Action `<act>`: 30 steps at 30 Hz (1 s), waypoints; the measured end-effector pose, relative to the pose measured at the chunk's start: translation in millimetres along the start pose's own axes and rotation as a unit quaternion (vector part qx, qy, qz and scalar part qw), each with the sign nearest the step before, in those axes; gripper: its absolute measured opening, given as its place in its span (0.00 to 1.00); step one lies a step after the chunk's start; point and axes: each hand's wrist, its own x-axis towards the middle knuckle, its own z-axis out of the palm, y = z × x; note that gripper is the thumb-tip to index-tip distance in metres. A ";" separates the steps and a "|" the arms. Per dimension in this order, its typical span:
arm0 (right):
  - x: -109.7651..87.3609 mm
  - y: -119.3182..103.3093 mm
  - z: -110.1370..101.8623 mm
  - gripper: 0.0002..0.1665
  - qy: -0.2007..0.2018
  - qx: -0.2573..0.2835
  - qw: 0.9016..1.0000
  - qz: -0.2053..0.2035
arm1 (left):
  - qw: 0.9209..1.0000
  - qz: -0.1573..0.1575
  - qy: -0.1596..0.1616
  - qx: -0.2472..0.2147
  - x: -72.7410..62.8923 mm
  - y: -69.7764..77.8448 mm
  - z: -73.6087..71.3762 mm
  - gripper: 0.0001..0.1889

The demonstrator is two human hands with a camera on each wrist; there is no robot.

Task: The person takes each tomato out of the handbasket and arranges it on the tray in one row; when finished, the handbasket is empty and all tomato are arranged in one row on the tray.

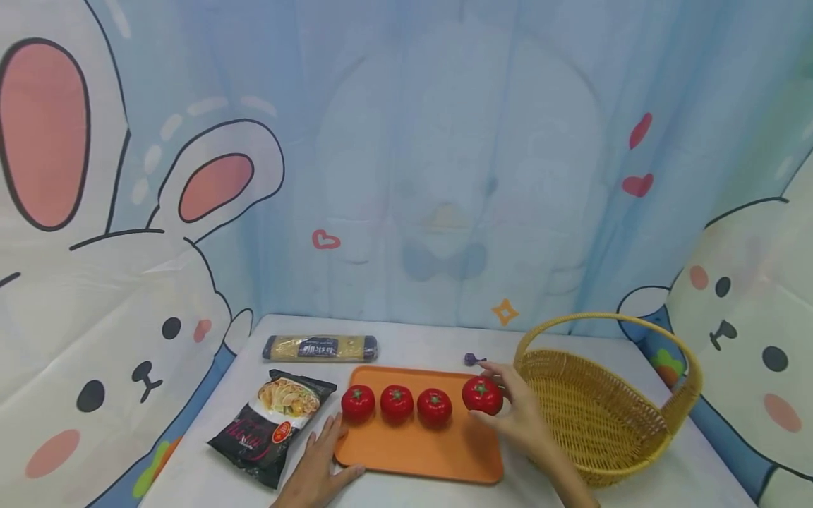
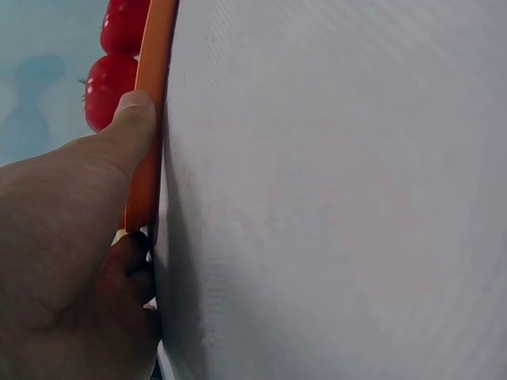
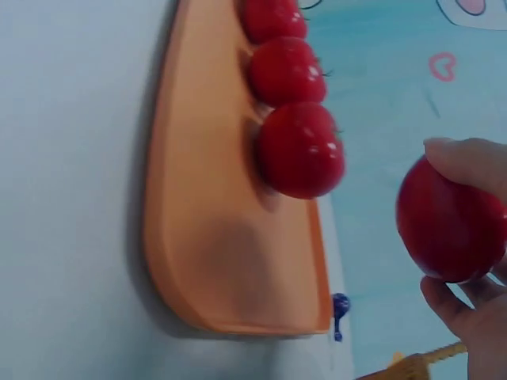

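My right hand [image 1: 517, 415] grips a red tomato [image 1: 482, 395] with a green stem. It holds the tomato above the right end of the orange tray [image 1: 406, 451]; in the right wrist view this tomato [image 3: 447, 222] is apart from the tray. Three more tomatoes [image 1: 435, 408] sit in a row on the tray. At the tray's near left corner rests my left hand [image 1: 317, 469], fingers spread along the left side and thumb against the front edge. In the left wrist view the thumb [image 2: 131, 127] touches the orange rim [image 2: 150, 174].
A wicker basket [image 1: 571, 395] with a tall handle stands right of the tray. On the left lie a black-and-white food packet [image 1: 273, 423] and, farther back, a pack of dry noodles [image 1: 320, 348]. A small purple item [image 1: 471, 359] lies behind the tray.
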 end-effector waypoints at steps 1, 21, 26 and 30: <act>-0.7 2.1 3.1 0.51 0.008 -0.003 1.000 -0.005 | 1.000 0.002 0.000 0.000 0.0 -0.1 0.1 0.52; -13.8 27.9 54.3 0.48 0.088 -0.056 0.994 0.033 | 1.000 0.002 -0.001 0.002 -0.9 3.3 1.2 0.54; -14.6 30.4 59.2 0.47 0.089 -0.059 0.992 0.063 | 1.000 0.003 0.000 -0.001 -0.8 3.2 1.7 0.53; -14.5 30.8 62.4 0.46 0.079 -0.056 0.992 0.075 | 1.000 -0.004 0.002 -0.001 -0.8 3.5 1.5 0.50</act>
